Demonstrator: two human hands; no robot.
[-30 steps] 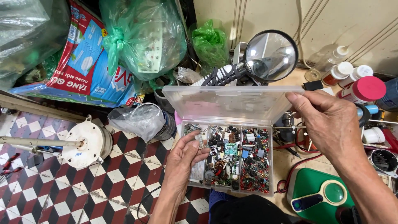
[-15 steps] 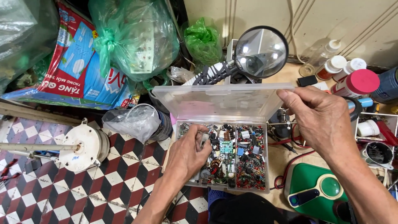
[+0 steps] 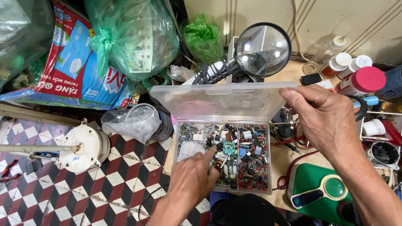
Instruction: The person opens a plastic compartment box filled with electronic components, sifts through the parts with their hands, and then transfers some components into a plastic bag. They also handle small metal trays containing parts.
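**A:** Largest items first, please.

**B:** Item one: checkered floor [image 3: 54, 196], red, white and dark tiles, lower left of the frame. Item two: large green plastic bag [image 3: 134, 37], knotted, top centre-left, leaning beside a red-and-blue printed sack [image 3: 71, 71] at upper left. A smaller green bag [image 3: 204, 38] sits top centre.

**A:** And the central piece?

**B:** Item three: clear plastic compartment box [image 3: 224, 157], centre of the frame, on a wooden bench. Its lid [image 3: 217, 100] is raised toward the top of the frame. The compartments are packed with small electronic parts, too small to tell apart singly; a green circuit board [image 3: 228, 147] lies in the middle column.

**A:** Hands?

**B:** Right hand [image 3: 324, 119], centre right, fingers curled, thumb and fingertips pinching the lid's upper right corner. Left hand [image 3: 192, 180], lower centre, loosely curled with the index finger stretched out, its tip among the parts in the box's middle compartments. Whether it grips anything, I cannot tell.

**A:** Surrounding stock?

**B:** Green lidded device [image 3: 318, 194], lower right. White round motor [image 3: 83, 146] on a shaft, centre left. Magnifying glass [image 3: 263, 49] on a flexible stand, just above the lid. Tin can [image 3: 157, 123] covered by a clear bag, just left of the box. Red-capped bottle [image 3: 361, 81], upper right, among smaller white-capped bottles.
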